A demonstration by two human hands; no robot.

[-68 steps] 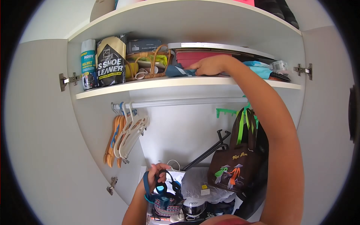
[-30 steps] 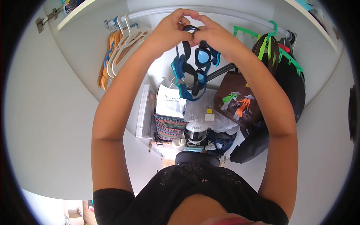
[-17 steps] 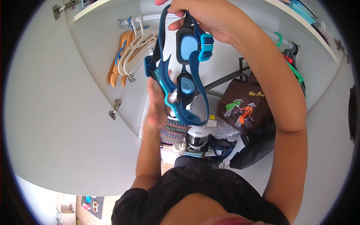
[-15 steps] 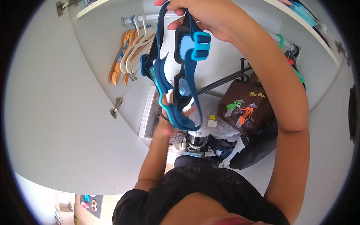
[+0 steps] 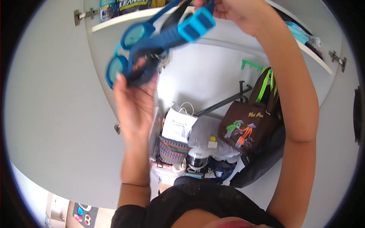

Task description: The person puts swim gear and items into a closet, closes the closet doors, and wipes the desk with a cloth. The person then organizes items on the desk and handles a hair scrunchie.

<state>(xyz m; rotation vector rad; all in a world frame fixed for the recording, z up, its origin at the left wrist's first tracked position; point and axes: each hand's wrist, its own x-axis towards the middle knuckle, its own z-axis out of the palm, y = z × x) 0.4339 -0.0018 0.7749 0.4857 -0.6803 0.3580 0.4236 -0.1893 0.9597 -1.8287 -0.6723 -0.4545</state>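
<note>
Goggles [image 5: 135, 36] are raised at eleven o'clock, not set down, in front of the shelf [image 5: 114, 21]; at one, the right hand [image 5: 243, 15] pinches their straps [image 5: 157, 41]; at nine, the left hand [image 5: 137, 106] cups the lower end.

On the shelf [image 5: 121, 20], the can [image 5: 108, 10] is left of the pouch [image 5: 133, 5]. Below, the tote bag [image 5: 239, 131] hangs at right. Left of it is the wrapped bundle [image 5: 205, 131], the helmet [image 5: 197, 159] just before it. Further left, 1 paper bag [image 5: 178, 124] rises directly above the cloth bag [image 5: 173, 151].
</note>
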